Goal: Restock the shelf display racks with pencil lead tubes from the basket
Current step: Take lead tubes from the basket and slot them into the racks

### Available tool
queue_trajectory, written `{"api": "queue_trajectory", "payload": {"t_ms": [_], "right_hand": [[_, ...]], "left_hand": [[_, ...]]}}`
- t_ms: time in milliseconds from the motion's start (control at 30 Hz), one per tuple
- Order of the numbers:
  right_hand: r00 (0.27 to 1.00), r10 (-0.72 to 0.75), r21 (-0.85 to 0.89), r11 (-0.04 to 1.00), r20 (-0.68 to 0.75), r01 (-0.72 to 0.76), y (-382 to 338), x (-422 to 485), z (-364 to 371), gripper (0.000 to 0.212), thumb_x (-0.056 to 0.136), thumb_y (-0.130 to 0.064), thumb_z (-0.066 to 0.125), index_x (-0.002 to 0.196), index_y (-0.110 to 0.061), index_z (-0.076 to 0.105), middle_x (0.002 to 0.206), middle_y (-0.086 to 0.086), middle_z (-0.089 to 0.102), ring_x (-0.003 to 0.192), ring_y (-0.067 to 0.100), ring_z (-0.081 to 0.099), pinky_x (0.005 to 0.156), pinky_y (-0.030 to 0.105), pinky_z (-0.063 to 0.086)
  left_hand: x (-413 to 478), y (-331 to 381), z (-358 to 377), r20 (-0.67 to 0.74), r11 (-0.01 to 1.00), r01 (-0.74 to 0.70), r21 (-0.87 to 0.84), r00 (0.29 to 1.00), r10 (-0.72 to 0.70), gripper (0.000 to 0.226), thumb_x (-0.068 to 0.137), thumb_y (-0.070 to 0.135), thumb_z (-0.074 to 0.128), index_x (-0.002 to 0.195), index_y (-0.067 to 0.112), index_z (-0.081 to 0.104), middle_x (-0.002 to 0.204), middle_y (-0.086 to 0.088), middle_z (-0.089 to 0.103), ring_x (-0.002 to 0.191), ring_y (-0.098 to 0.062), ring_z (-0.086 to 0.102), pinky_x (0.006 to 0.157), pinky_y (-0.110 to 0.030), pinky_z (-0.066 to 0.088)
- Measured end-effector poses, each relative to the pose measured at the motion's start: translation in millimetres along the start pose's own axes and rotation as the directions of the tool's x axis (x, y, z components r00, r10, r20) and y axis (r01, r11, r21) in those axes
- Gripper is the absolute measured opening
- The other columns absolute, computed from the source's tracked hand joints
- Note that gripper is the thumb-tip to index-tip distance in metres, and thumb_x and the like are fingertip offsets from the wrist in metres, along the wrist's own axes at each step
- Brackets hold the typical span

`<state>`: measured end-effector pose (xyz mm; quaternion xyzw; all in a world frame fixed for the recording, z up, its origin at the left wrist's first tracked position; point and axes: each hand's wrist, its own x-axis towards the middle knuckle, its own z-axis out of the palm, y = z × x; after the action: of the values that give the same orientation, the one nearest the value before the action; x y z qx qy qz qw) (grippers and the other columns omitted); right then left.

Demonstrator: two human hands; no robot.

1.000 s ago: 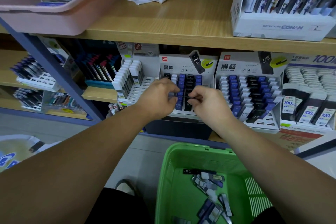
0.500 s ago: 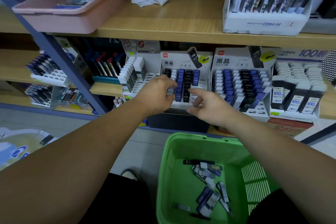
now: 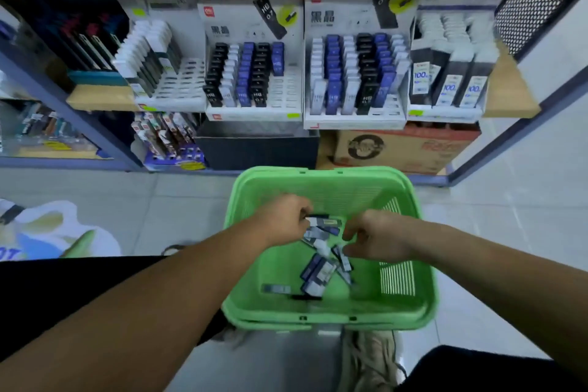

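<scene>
About a dozen lead tubes (image 3: 318, 272) lay in the green basket (image 3: 318, 188), restocking unfinished.
Left hand (image 3: 283, 219) pinched one tube (image 3: 322, 220) by its end; right hand (image 3: 374, 240) curled over the heap, its hold unclear. Middle rack (image 3: 254, 112) showed empty slots (image 3: 288, 86) on its right side.

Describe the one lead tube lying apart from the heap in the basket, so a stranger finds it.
Look in the green basket in front of the shelves. Most tubes lie heaped in its middle; this tube lies flat alone, left of the heap and nearer the person.
</scene>
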<state>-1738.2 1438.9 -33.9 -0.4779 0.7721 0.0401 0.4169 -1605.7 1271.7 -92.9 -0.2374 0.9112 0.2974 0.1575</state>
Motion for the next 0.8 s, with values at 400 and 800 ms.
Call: {"api": "queue_trajectory", "payload": {"t_ms": [400,800], "right_hand": [[0.966,0.225,0.511,0.82,0.126,-0.258,56.0,117.7,129.4,0.03,0.09,-0.038,0.077,0.107,-0.017,0.066,0.099,0.005,0.067,0.09,0.019,0.067,0.086,0.037,0.058],[0.813,0.561,0.77,0.447,0.154,-0.455,67.9,159.1,165.0,0.041,0.084,-0.025,0.083,0.111,-0.015,0.053,0.103,0.006,0.063,0.081,0.019,0.069,0.053,0.027,0.057]], "left_hand": [[24.0,-85.5,134.8,0.356,0.947,0.32,0.011,0.884,-0.303,0.039,0.091,0.028,0.074,0.128,0.017,0.069,0.129,-0.007,0.069,0.11,-0.025,0.066,0.101,-0.039,0.054],[33.1,-105.3,171.7,0.502,0.959,0.234,0.162,0.817,-0.284,0.022,0.088,0.022,0.077,0.108,0.013,0.078,0.115,-0.009,0.073,0.104,-0.028,0.069,0.096,-0.037,0.056]]}}
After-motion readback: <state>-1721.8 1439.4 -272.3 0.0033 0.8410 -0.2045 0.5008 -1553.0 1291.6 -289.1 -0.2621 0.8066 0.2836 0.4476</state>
